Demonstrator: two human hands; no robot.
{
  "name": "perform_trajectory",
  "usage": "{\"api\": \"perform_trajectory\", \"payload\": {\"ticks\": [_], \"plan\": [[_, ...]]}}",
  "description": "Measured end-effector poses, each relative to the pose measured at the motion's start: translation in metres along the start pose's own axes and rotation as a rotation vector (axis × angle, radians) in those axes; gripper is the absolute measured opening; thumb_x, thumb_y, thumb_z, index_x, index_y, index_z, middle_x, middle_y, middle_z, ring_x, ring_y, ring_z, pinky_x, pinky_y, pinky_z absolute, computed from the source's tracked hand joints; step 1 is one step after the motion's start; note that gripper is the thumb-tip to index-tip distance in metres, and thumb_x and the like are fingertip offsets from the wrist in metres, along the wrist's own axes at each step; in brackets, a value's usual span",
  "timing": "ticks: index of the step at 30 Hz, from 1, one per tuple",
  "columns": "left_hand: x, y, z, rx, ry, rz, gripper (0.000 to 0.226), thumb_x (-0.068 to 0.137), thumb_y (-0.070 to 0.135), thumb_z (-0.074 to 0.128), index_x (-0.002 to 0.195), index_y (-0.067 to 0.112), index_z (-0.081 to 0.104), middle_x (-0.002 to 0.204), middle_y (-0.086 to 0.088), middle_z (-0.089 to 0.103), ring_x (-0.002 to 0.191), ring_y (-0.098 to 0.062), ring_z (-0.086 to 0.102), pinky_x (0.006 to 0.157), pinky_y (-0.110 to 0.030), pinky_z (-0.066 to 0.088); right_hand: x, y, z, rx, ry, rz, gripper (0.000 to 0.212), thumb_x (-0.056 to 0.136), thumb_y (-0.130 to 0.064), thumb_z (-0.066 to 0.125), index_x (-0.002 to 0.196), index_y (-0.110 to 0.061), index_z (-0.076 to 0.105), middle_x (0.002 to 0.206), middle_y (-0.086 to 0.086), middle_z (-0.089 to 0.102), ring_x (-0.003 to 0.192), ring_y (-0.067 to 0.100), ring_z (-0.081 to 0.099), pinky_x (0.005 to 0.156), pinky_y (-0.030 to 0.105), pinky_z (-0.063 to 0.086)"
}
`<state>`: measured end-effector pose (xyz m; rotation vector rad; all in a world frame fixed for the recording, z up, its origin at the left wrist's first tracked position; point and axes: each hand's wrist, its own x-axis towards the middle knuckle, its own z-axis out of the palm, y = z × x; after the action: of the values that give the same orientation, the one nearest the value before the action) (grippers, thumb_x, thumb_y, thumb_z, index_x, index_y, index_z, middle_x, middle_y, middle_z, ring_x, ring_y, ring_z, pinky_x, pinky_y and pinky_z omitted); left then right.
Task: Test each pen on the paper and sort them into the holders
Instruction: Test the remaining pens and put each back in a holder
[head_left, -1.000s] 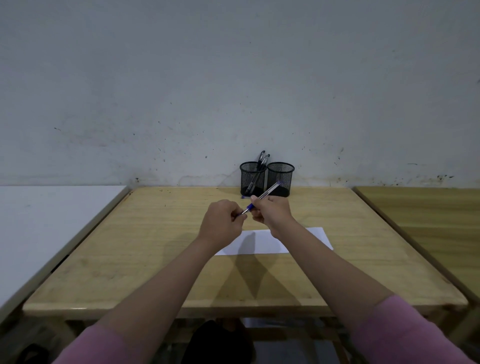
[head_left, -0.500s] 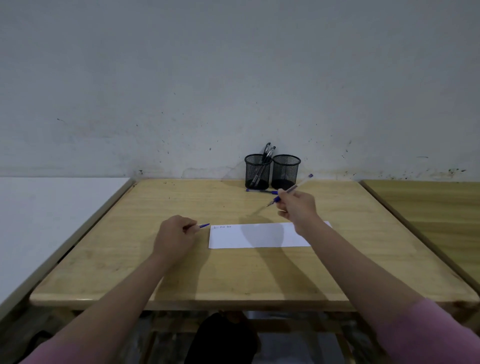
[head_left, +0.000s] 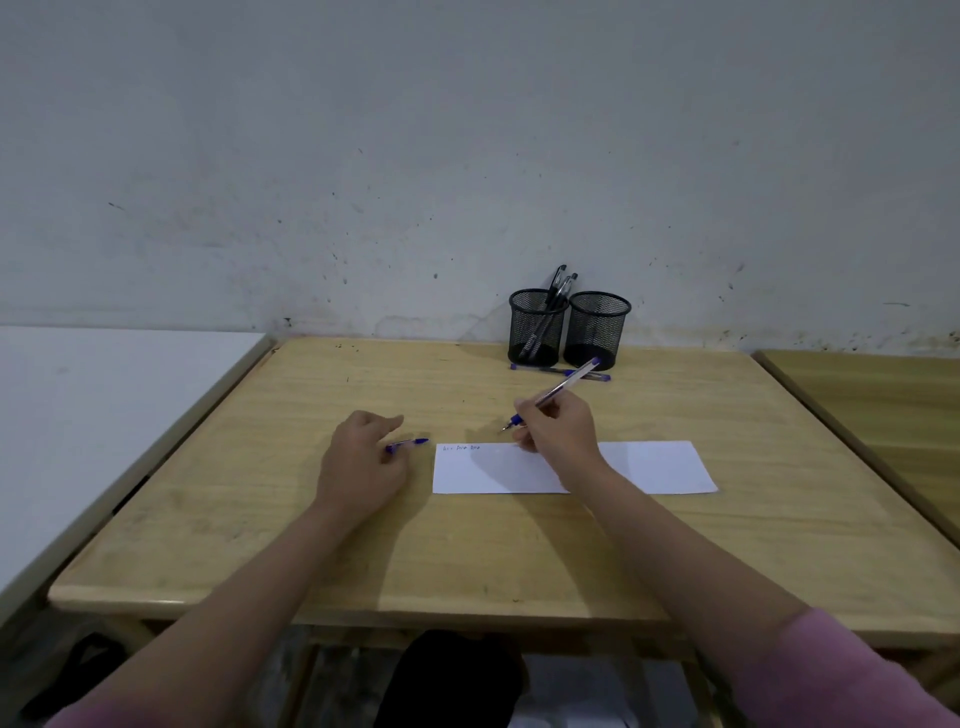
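Over the paper (head_left: 574, 467) on the worktop (head_left: 260, 519), the right hand (head_left: 563, 428) now holds the uncapped pen (head_left: 558, 391) in a writing grip, fingers clamped on the barrel, its tip pointing down and left just past the sheet's far edge. A second ago both hands met in front of the holders, pulling the cap off. Since then they have parted: the left hand (head_left: 363, 462) has gone to the worktop left of the sheet, and the right has come down toward the paper. The cap (head_left: 408, 443) pokes out from under the left hand. Its forefinger is lifted, and I cannot tell whether the other fingers pinch the cap or have let it lie.

So uncapping looks finished and the test stroke seems next; sorting of this pen has not begun.

The pen has a clear barrel with blue at the grip and at the far end, and a fine metal tip. The paper is a white strip with a few small scribbles near its left end. At the back stand two black mesh holders, touching: the left holder (head_left: 537, 327) has dark pens in it, the right holder (head_left: 597, 328) looks empty. Another blue pen (head_left: 558, 371) lies in front of them.
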<state>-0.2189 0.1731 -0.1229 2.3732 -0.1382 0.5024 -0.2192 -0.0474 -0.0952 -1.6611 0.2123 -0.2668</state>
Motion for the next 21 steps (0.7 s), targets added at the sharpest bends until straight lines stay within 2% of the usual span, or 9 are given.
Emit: {"api": "perform_trajectory", "payload": {"ticks": [3,6,9,11,14,16,21], "plan": [[-0.009,0.013,0.001,-0.051,-0.051,0.128,0.041,0.074,0.028,0.057,0.11,0.013,0.066,0.096,0.001,0.06,0.092,-0.019,0.058,0.076,-0.025,0.041,0.0,0.008,0.002,-0.1,0.022,-0.032,0.016,0.089,-0.017,0.063,0.075,-0.016,0.055,0.074,0.007,0.065,0.054,0.01,0.063,0.065,0.03,0.057],[-0.014,0.025,0.008,-0.035,-0.194,0.244,0.045,0.076,0.032,0.054,0.116,0.013,0.062,0.108,-0.001,0.063,0.101,-0.016,0.057,0.084,-0.024,0.042,0.001,0.012,0.002,-0.119,0.017,-0.055,0.015,0.089,-0.015,0.062,0.076,-0.015,0.054,0.08,0.014,0.066,0.059,0.014,0.064,0.067,0.033,0.057],[-0.018,0.029,0.019,-0.009,-0.301,0.274,0.044,0.082,0.033,0.054,0.123,0.015,0.056,0.124,0.002,0.058,0.115,-0.014,0.052,0.09,-0.02,0.035,0.002,0.013,-0.001,-0.138,-0.002,-0.084,0.018,0.088,-0.012,0.063,0.073,-0.015,0.052,0.081,0.02,0.065,0.059,0.017,0.066,0.07,0.04,0.058],[-0.019,0.03,0.024,0.006,-0.316,0.271,0.042,0.086,0.028,0.056,0.124,0.012,0.055,0.13,0.001,0.055,0.12,-0.013,0.048,0.093,-0.018,0.03,0.003,0.013,-0.003,-0.147,0.0,-0.091,0.018,0.088,-0.011,0.062,0.073,-0.015,0.052,0.084,0.022,0.065,0.062,0.021,0.067,0.069,0.039,0.058],[-0.018,0.03,0.025,0.015,-0.314,0.271,0.041,0.086,0.027,0.056,0.125,0.011,0.055,0.133,0.001,0.053,0.122,-0.012,0.047,0.095,-0.017,0.028,0.006,0.012,-0.002,-0.143,0.034,-0.103,0.017,0.087,-0.01,0.062,0.074,-0.015,0.051,0.078,0.016,0.064,0.061,0.022,0.068,0.069,0.042,0.059],[-0.016,0.029,0.025,0.014,-0.321,0.268,0.042,0.086,0.029,0.055,0.124,0.012,0.055,0.133,0.002,0.054,0.123,-0.011,0.046,0.097,-0.017,0.028,0.009,0.009,0.002,-0.092,0.032,-0.106,0.017,0.086,-0.006,0.061,0.076,-0.013,0.05,0.069,0.011,0.063,0.058,0.022,0.069,0.066,0.041,0.059],[-0.016,0.028,0.025,0.035,-0.334,0.272,0.043,0.084,0.032,0.054,0.124,0.014,0.055,0.134,0.003,0.054,0.124,-0.01,0.045,0.098,-0.017,0.028,0.009,0.005,0.017,0.045,-0.005,-0.047,0.028,0.079,-0.005,0.073,0.071,-0.011,0.046,0.062,0.017,0.062,0.051,0.023,0.068,0.051,0.036,0.058]]}}
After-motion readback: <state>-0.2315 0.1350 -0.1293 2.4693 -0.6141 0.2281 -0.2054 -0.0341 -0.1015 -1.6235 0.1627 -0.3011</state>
